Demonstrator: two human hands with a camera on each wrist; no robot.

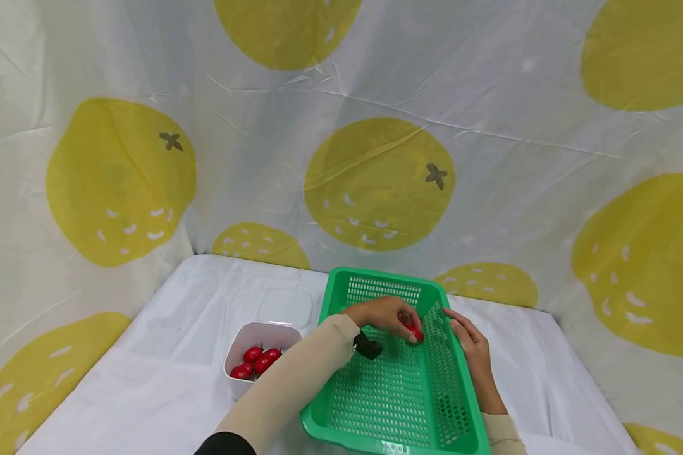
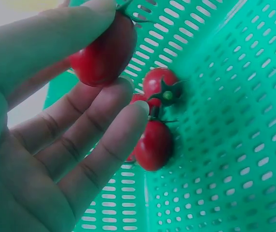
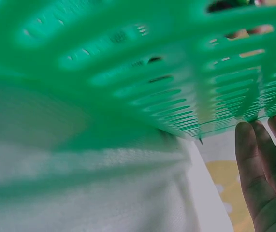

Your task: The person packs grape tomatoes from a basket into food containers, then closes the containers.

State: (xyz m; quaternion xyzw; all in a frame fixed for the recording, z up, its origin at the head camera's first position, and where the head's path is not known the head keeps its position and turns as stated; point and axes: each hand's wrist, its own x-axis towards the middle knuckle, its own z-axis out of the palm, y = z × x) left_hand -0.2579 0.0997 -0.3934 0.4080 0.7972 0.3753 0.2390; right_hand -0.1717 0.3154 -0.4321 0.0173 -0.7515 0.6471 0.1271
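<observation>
**Left hand (image 1: pixel 384 313) pinches a cherry tomato (image 2: pixel 104 55) inside the green basket (image 1: pixel 375 392)**

Head view: a white tub (image 1: pixel 242 344) with more tomatoes (image 1: pixel 266 361) stands on the counter (image 1: pixel 165 379) left of the basket, its clear lid (image 1: pixel 285 308) lying just behind; this probably keeps both containers within the left arm's reach. The right hand (image 1: pixel 473 347) rests at the basket's right side, likely to steady it.

Left wrist view: the grip is narrow, holding the fruit between thumb and fingers, its green stalk end by the thumb tip. A fingertip pinch seems to suit something so small and smooth. Beyond the other fingers, loose tomatoes (image 2: pixel 154 146) lie gathered against the basket's slotted side.

Right wrist view: this grip is wide, its fingers nearly straight, tips against the basket's outside; no tomato shows between them.
</observation>
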